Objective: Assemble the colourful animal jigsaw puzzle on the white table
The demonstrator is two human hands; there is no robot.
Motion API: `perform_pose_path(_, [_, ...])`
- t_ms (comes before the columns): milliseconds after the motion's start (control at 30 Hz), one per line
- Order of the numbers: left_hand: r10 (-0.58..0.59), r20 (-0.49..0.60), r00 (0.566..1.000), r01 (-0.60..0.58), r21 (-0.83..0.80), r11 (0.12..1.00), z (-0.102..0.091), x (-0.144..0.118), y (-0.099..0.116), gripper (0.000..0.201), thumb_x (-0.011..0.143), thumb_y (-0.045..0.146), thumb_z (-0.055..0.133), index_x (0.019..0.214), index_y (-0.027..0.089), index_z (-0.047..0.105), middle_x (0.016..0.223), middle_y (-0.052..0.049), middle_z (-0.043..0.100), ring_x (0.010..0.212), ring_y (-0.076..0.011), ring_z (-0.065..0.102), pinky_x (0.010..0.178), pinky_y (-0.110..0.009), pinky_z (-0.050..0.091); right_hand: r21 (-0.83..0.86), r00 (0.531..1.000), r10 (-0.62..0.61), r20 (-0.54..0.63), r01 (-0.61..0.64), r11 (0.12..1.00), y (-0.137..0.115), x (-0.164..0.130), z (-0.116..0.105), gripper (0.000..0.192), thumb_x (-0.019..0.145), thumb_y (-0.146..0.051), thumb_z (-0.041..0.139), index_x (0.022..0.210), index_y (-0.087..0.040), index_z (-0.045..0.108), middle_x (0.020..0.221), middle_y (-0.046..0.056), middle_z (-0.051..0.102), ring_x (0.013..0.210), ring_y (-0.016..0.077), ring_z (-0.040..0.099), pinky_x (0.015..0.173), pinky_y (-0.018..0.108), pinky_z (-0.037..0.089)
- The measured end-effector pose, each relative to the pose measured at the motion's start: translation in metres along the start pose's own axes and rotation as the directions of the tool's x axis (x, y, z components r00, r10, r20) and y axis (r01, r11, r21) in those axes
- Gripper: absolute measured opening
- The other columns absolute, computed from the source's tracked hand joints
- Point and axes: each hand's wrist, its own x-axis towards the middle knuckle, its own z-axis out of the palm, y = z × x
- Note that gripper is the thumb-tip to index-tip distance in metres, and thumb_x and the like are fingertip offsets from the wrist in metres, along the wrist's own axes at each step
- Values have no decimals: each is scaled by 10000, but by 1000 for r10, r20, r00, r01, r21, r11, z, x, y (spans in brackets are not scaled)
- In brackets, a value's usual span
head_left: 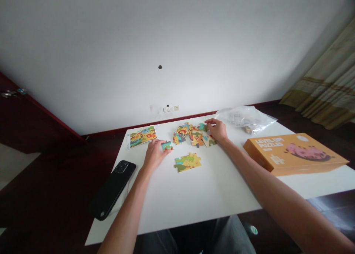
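Note:
My left hand [153, 153] rests on the white table [199, 195] and pinches a small blue-green puzzle piece [167, 146] at its fingertips. My right hand [217, 129] reaches to the far side of a loose pile of colourful puzzle pieces [191, 134] and grips a teal piece [202, 127] there. Between the two hands lies a joined yellow-green puzzle section [188, 162], flat on the table and touched by neither hand.
A picture card [142, 136] lies at the far left. A black phone [112, 189] overhangs the left edge. An orange puzzle box [294, 152] sits at the right, a clear plastic bag [245, 118] behind it. My legs show under the near edge.

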Motion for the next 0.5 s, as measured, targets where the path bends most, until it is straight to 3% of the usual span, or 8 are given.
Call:
perform_pose_path(233, [-19, 10, 1000, 19, -7, 1000, -1, 0, 4, 331, 826, 355, 797, 1103, 220, 676, 1186, -85, 656, 1172, -278, 605, 1070, -432, 482, 39, 998, 54, -23, -53, 998, 3, 0, 2, 291, 819, -256, 551, 949, -204, 806, 923, 71, 797, 878, 239, 706, 826, 342, 522])
perform_pose_path(500, [16, 10, 1000, -17, 132, 991, -5, -4, 18, 328, 859, 297, 708, 1172, 228, 636, 1229, -109, 628, 1167, -311, 591, 1018, -441, 516, 19, 998, 64, -20, -63, 998, -1, 0, 0, 283, 804, -255, 560, 927, -205, 810, 893, 69, 794, 842, 234, 692, 793, 334, 523])
